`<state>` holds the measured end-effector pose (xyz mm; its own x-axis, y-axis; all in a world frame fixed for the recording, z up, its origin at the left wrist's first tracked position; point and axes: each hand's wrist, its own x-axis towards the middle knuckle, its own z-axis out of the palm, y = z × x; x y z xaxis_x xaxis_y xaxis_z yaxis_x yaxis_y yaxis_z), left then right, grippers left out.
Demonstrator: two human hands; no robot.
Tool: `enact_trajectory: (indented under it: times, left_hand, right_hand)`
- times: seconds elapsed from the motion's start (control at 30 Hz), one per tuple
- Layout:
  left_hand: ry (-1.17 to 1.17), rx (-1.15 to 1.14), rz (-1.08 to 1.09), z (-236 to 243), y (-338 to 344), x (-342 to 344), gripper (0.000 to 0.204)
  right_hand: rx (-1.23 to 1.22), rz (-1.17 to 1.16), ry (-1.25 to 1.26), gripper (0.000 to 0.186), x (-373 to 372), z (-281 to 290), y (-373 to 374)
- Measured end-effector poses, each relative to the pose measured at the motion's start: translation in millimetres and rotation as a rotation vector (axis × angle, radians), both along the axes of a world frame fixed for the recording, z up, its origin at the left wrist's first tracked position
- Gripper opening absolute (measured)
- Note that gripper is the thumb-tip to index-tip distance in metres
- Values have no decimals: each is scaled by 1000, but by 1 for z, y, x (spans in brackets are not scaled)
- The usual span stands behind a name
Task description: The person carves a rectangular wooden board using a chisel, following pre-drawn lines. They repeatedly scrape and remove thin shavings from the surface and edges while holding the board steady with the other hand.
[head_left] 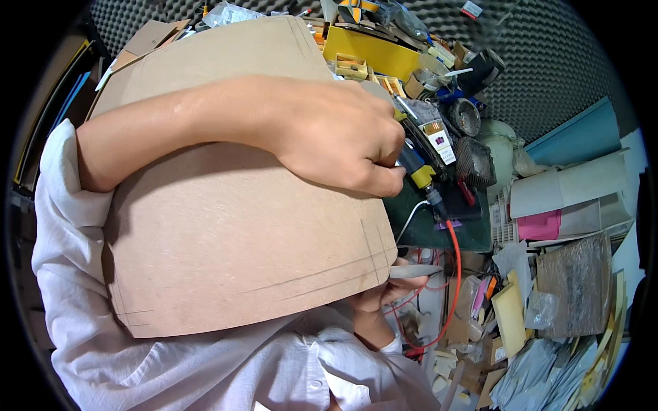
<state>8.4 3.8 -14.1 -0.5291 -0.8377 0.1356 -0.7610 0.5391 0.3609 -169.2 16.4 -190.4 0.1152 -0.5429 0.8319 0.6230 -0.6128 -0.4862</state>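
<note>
A large tan fibreboard panel (240, 233) with rounded corners leans across my front, with pencil lines along its lower and right edges. My left arm reaches over its face from the left. My left hand (349, 137) is closed at the panel's right edge, its fingers curled over that edge and their tips hidden. Below the lower right corner, partly behind the panel, is my right hand (384, 291). Its fingers are closed on a grey tapered tool (415, 271), which lies against the rounded corner and points right; its exact kind does not show.
To the right, a dark green mat (473, 226) bears a yellow-and-black power tool (423, 177) with a red hose (458, 274). A yellow box (370, 51) and crowded small items stand behind. Cardboard, foam and wrapped packages (572, 288) pile up at lower right.
</note>
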Motion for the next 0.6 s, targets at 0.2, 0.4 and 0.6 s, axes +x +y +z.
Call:
enact_trajectory:
  times: [0.2, 0.4, 0.6]
  left_hand:
    - [4, 3, 16, 0, 1, 0, 46]
    - [-14, 10, 22, 0, 1, -1, 46]
    - [-10, 11, 21, 0, 1, -1, 47]
  right_hand:
    - [250, -57, -75, 19, 3, 2, 17]
    - [269, -87, -130, 8, 5, 0, 15]
    - [34, -229, 86, 23, -4, -5, 12]
